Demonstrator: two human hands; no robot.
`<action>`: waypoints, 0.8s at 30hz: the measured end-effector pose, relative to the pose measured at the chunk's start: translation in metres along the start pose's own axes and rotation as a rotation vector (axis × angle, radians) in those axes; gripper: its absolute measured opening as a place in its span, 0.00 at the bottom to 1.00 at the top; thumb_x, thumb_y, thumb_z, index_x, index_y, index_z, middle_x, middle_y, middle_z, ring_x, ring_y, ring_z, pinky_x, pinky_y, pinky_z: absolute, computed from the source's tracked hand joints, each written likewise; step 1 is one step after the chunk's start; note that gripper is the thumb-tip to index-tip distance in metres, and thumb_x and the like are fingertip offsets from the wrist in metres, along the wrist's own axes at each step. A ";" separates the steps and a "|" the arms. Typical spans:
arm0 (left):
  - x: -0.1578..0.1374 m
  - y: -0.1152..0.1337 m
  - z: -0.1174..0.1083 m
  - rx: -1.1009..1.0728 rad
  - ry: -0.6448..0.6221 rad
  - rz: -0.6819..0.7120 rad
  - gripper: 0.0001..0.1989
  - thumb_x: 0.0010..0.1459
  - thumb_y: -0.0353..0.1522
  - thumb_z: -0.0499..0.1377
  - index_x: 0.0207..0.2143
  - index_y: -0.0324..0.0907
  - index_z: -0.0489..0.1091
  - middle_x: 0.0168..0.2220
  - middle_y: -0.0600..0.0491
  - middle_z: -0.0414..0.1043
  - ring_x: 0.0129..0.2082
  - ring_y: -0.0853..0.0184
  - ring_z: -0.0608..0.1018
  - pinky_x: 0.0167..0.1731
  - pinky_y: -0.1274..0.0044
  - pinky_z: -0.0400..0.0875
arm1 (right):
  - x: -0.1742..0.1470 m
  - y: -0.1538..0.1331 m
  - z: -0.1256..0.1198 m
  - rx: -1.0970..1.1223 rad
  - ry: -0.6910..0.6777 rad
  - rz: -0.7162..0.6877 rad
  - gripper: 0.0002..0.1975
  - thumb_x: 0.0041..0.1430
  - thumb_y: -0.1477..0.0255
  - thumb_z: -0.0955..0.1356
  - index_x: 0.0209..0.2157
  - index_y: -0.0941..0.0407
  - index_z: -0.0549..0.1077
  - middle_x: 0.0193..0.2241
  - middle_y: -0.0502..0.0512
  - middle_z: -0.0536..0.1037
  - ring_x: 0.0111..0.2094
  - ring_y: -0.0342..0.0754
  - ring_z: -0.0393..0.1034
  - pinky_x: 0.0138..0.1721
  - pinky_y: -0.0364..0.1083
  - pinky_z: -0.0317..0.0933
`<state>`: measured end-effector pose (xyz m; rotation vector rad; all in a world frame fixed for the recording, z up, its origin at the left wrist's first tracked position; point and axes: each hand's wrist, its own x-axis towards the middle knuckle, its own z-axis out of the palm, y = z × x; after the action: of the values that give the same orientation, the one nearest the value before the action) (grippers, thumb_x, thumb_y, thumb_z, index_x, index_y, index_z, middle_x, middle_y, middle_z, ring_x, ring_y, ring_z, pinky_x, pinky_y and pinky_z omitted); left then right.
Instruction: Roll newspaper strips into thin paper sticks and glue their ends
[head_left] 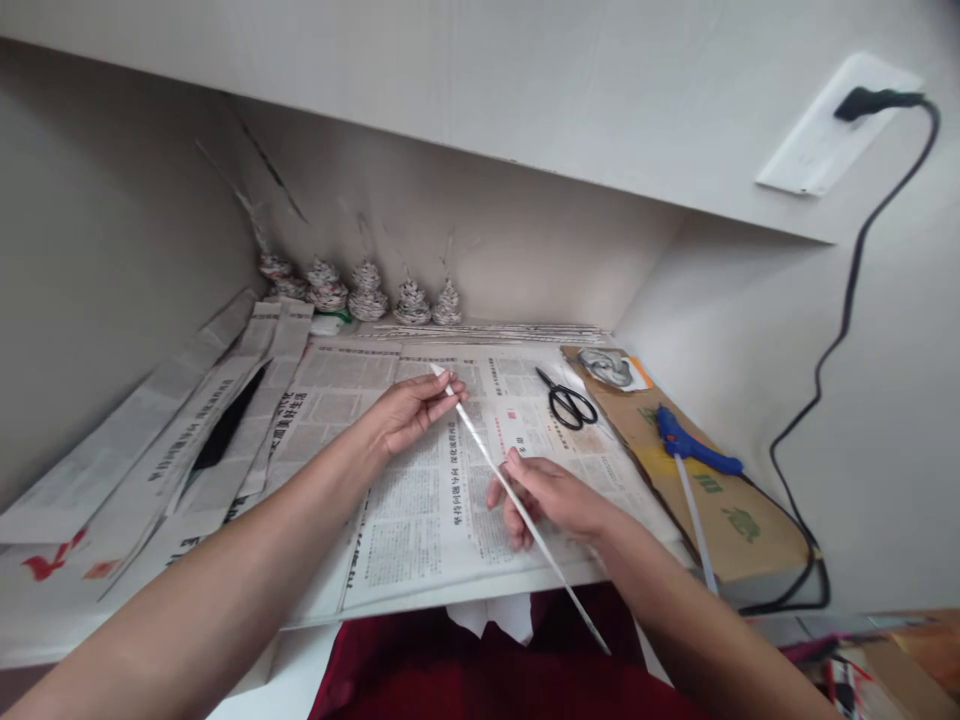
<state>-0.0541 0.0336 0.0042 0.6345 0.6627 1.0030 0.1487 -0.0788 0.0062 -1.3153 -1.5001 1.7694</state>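
Note:
A thin white rolled paper stick slants over the table from upper left down to the front edge, its lower end above dark red clothing. My left hand pinches it close to the pointed upper end. Lower down, my right hand has its fingers loosely curled about the stick, which lies across them beside the thumb. Beneath both hands are newspaper sheets. Black-handled scissors rest on the newspaper beyond my right hand.
Several coiled paper shapes and a bundle of thin paper rods line the back. Cut newspaper strips and a black blade-like piece lie left. On cardboard at right sits a blue glue gun, its cord running to a wall socket.

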 end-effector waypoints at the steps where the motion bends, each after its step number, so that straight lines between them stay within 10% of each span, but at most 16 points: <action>1: 0.001 0.000 0.000 0.004 0.014 0.002 0.05 0.56 0.23 0.56 0.31 0.31 0.72 0.31 0.45 0.74 0.34 0.65 0.80 0.33 0.83 0.77 | -0.008 -0.002 -0.011 -0.197 0.132 -0.044 0.25 0.60 0.51 0.55 0.31 0.56 0.69 0.20 0.51 0.71 0.22 0.45 0.68 0.25 0.44 0.61; 7: -0.001 -0.005 0.002 0.027 0.014 -0.026 0.04 0.55 0.22 0.57 0.32 0.30 0.72 0.32 0.43 0.74 0.34 0.65 0.80 0.36 0.81 0.77 | -0.075 0.015 -0.134 -1.188 1.000 -0.089 0.13 0.57 0.71 0.60 0.41 0.59 0.71 0.42 0.65 0.75 0.44 0.56 0.70 0.44 0.51 0.59; 12: -0.002 -0.009 0.005 -0.015 -0.035 -0.040 0.04 0.55 0.20 0.56 0.32 0.29 0.71 0.35 0.40 0.74 0.38 0.62 0.79 0.41 0.77 0.76 | -0.119 0.059 -0.213 -1.490 0.964 0.290 0.21 0.46 0.79 0.63 0.45 0.63 0.71 0.37 0.75 0.76 0.35 0.62 0.73 0.36 0.53 0.61; 18: -0.005 -0.010 0.008 -0.017 -0.069 -0.054 0.05 0.56 0.20 0.55 0.32 0.28 0.71 0.37 0.38 0.74 0.39 0.60 0.79 0.42 0.76 0.75 | -0.120 0.071 -0.217 -1.551 1.018 0.128 0.23 0.45 0.75 0.63 0.47 0.61 0.70 0.33 0.68 0.77 0.34 0.64 0.73 0.34 0.55 0.64; 24: -0.003 -0.011 0.008 -0.030 -0.067 -0.041 0.04 0.55 0.19 0.56 0.32 0.28 0.71 0.36 0.40 0.74 0.37 0.60 0.80 0.41 0.76 0.76 | -0.111 0.025 -0.175 -1.138 1.121 0.183 0.18 0.54 0.62 0.63 0.44 0.56 0.71 0.27 0.69 0.76 0.29 0.59 0.73 0.24 0.50 0.61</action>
<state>-0.0430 0.0247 0.0016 0.6229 0.5984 0.9482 0.3551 -0.0938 0.0326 -2.3717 -1.5903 -0.1515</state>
